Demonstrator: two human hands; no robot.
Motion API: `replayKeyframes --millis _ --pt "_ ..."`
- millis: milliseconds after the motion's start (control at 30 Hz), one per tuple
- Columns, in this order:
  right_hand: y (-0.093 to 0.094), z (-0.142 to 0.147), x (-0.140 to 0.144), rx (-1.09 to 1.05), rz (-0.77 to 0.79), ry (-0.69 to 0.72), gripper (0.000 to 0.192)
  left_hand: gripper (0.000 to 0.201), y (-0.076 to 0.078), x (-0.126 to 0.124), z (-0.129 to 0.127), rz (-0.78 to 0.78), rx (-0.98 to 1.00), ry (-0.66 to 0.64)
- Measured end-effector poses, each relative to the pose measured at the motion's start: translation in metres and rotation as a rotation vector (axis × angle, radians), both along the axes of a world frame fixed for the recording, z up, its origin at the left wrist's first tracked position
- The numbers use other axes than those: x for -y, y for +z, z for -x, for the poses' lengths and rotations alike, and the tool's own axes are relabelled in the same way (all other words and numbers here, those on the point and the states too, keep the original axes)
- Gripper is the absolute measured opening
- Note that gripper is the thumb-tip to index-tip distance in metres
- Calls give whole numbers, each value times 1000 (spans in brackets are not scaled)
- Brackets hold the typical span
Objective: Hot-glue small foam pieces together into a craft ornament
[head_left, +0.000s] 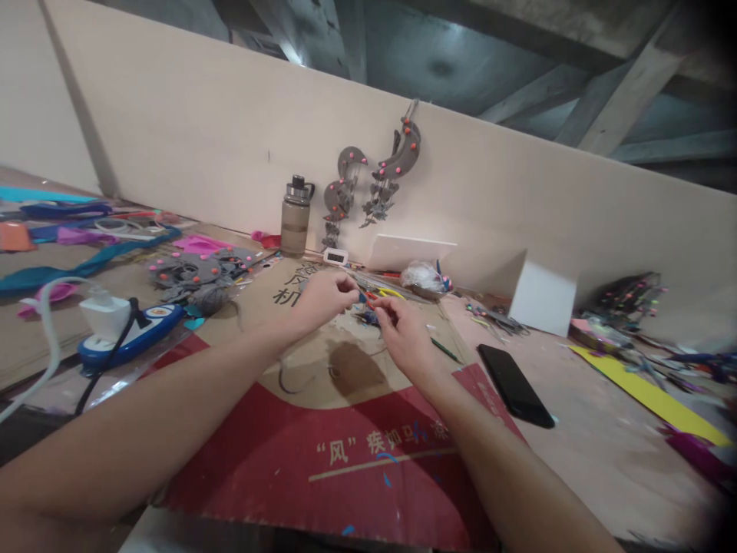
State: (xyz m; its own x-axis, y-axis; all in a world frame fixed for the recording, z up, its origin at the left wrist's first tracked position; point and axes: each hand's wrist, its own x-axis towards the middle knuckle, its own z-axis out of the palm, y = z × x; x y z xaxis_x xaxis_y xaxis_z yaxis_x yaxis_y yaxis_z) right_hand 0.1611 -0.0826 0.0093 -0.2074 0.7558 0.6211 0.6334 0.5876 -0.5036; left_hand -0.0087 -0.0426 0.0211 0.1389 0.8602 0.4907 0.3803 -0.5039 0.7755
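Note:
My left hand (325,298) and my right hand (403,330) meet over a flattened cardboard sheet (345,453) printed red with white characters. Their fingertips pinch a small blue and red craft piece (367,301) between them; its exact shape is too small to tell. Both forearms reach in from the bottom of the view. Thin coloured sticks (391,292) lie just behind the hands.
A black phone (514,385) lies right of my right hand. A water bottle (295,215) stands by the wall under grey hanging ornaments (374,180). A power strip with plug (123,326) sits left, grey foam cutouts (196,273) behind it. Yellow paper (656,395) and scraps lie far right.

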Motion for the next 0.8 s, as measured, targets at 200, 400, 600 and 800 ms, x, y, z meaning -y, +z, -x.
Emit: replayKeyframes --millis 200,400,600,800 --pt "6 8 10 -7 14 32 17 5 -6 -32 29 139 402 101" --pt "15 17 27 -129 220 194 19 10 -13 -65 60 168 744 167" --pt "37 8 35 76 308 581 23 10 -7 -70 74 180 1029 151" --pt "29 -35 -6 218 176 -242 34 17 -7 -63 63 200 992 121"
